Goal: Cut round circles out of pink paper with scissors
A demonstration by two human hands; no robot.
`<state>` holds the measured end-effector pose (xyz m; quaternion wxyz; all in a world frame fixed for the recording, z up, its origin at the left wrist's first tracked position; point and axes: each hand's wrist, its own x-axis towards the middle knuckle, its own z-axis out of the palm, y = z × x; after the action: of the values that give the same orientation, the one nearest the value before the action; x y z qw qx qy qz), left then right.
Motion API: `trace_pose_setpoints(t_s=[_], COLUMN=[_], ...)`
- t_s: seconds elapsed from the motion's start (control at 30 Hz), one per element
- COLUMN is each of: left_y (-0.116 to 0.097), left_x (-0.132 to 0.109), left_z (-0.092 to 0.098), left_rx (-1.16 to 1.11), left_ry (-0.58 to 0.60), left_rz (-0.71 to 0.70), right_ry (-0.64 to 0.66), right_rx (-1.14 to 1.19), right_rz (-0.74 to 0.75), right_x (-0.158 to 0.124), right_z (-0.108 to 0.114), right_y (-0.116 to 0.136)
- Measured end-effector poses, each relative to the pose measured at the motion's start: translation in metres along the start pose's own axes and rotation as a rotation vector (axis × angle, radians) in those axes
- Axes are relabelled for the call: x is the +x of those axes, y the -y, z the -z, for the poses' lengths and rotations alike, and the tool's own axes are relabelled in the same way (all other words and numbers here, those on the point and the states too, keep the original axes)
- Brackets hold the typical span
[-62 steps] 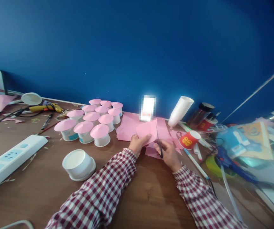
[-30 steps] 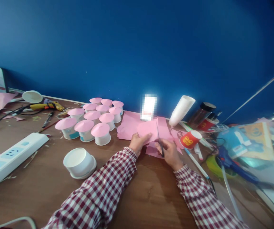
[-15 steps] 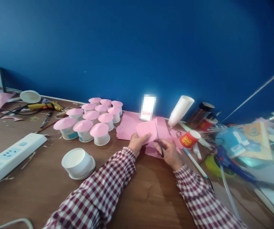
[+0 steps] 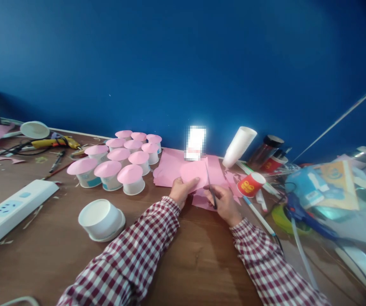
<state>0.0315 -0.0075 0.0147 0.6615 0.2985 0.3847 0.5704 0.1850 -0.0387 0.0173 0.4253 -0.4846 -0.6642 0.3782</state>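
My left hand (image 4: 182, 190) is closed on a piece of pink paper (image 4: 193, 173), with the thumb lying on top. In my right hand (image 4: 223, 202) is a pair of scissors (image 4: 212, 193), its blades pointing up along the right edge of that paper. Whether the blades are parted is hard to make out. Below and behind both hands lie more pink sheets (image 4: 167, 168). To the left stand several white paper cups with pink cone-shaped paper tops (image 4: 130, 173).
A white lidded tub (image 4: 97, 214) and a power strip (image 4: 17, 208) lie left. A bright blurred panel (image 4: 196, 142) stands at the blue wall. Stacked white cups (image 4: 238, 148), a red paper cup (image 4: 251, 184) and a blue glue gun (image 4: 310, 221) are right; a yellow glue gun (image 4: 55, 143) is far left.
The view has shifted slightly, so most things sit a little further left. Both hands keep their hold on the paper and the scissors, with hardly any movement.
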Motion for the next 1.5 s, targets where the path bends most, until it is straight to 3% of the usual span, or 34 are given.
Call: trace_pose_setpoints(t_s=[0.8, 1.5], left_y=[-0.0015, -0.0031], left_x=[-0.0013, -0.0009], left_z=[-0.0004, 0.0002], left_rx=[-0.039, -0.027], left_ry=[0.006, 0.004], left_rz=[-0.013, -0.012], right_ry=[0.009, 0.021], right_rx=[0.069, -0.007], right_rz=[-0.002, 0.020], right_x=[0.0003, 0.0017], right_z=[0.0006, 0.0032], right_y=[0.0001, 0.0002])
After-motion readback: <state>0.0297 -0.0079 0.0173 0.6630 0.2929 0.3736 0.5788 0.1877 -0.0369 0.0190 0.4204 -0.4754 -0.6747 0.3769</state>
